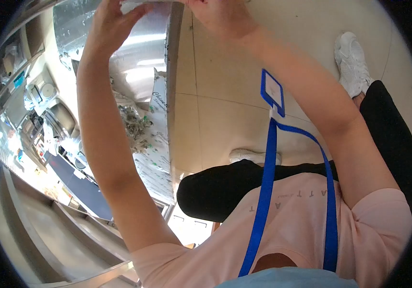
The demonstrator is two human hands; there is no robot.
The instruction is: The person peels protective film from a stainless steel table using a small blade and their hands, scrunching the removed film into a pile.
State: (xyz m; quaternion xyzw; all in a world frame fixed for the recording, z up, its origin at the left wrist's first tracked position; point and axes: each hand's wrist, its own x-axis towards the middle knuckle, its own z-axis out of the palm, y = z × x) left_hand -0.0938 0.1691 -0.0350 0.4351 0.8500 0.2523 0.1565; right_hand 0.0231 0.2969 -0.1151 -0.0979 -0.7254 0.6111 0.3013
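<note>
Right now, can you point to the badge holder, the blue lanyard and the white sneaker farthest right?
Badge holder point(272, 91): head view, middle, inside its blue frame.
Blue lanyard point(264, 192): head view, on its left-hand strap.
White sneaker point(352, 62): head view, on its upper.

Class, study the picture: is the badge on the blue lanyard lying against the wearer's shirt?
No, the badge on the blue lanyard shows against the tiled floor, beyond the pink shirt.
</note>
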